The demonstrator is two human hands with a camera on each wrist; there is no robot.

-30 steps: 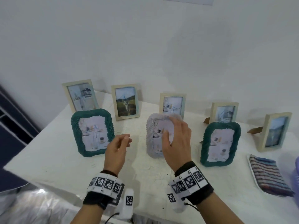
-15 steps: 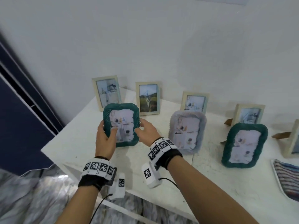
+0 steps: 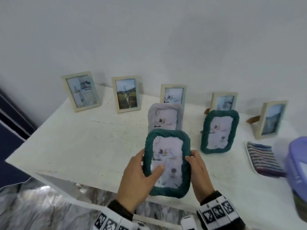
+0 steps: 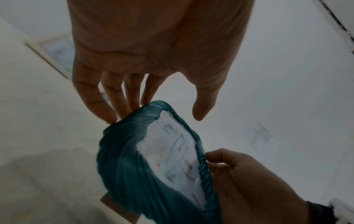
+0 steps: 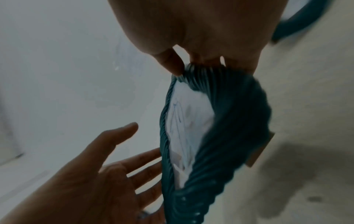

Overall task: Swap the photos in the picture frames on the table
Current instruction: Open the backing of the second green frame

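Observation:
A green ruffled frame (image 3: 167, 163) with a pale photo is lifted over the table's front edge, tilted back, in front of a grey frame (image 3: 166, 117). My right hand (image 3: 197, 171) pinches its right edge, thumb in front and fingers behind, as the right wrist view shows at the frame's rim (image 5: 229, 121). My left hand (image 3: 146, 171) supports the left side with straight fingers behind; its thumb (image 4: 203, 109) hovers off the glass. A second green frame (image 3: 219, 131) stands to the right.
Several wooden frames line the wall, from the leftmost (image 3: 81, 91) to the rightmost (image 3: 272, 119). A striped cloth (image 3: 264, 160) and a purple container (image 3: 297, 166) lie at the right. The white table (image 3: 83, 138) has bare room at the left.
My right hand left the grey frame. Both hands took the left green frame, lifted it and brought it right, toward me, in front of the grey frame.

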